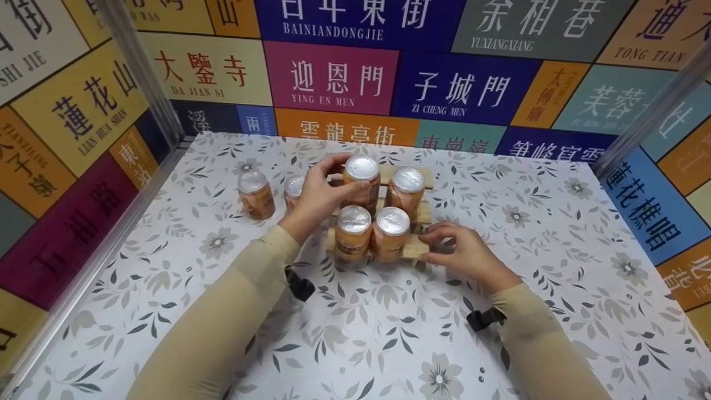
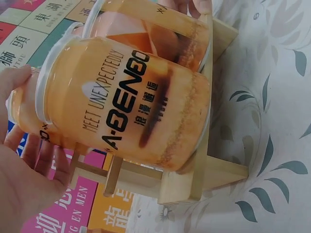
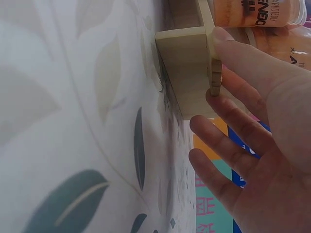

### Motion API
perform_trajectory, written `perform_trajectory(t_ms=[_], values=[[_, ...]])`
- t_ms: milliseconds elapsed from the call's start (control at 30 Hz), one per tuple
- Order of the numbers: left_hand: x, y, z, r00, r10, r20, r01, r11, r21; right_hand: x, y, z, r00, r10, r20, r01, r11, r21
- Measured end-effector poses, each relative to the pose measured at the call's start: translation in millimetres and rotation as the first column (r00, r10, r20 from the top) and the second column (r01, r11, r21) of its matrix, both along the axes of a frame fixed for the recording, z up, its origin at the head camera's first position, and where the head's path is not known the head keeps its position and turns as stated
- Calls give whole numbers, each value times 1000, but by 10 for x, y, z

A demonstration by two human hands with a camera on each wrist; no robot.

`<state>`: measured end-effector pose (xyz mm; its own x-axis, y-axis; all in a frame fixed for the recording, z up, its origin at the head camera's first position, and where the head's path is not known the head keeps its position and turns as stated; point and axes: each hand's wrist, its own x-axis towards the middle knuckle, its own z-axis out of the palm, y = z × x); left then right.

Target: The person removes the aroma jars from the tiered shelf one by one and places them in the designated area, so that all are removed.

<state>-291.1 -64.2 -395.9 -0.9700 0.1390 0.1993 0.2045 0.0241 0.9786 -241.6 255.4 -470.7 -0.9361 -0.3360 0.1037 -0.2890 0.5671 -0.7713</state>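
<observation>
My left hand (image 1: 322, 191) grips an orange can (image 1: 362, 172) with a silver lid, fingers on its far side and thumb across its front. The can is at the left of a stepped wooden rack (image 1: 419, 247), behind the front step. In the left wrist view, a front can (image 2: 126, 102) lettered A-BENBO partly hides it. Two cans, a left front can (image 1: 354, 233) and a right front can (image 1: 391, 233), stand side by side on the front step. Another can (image 1: 407, 189) stands behind them. My right hand (image 1: 466, 253) holds the front step's right end between thumb and fingers.
On the table (image 1: 344, 339), left of the rack, stand an upright can (image 1: 256, 194) and another can (image 1: 293, 191) partly hidden by my left arm. Panels (image 1: 333, 78) with large lettering enclose the table at the back and sides.
</observation>
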Motion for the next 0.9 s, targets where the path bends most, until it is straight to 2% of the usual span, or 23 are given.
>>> perform_trajectory(t_ms=[300,533,700,900], values=[[17,-33,97,998,49,-31,-48,999,16,13,10,19,1000,5,26,-5,1000,-10],[54,-220,154,994,100,-52,-97,994,59,-5,-27,-10,1000,4,9,-4,1000,-13],[123,-397,136,988,131,-82,-129,991,29,-11,-30,-29,1000,13,-1,-13,1000,-4],[206,-573,83,986,153,-67,-152,988,18,-6,1,13,1000,2,10,-3,1000,15]])
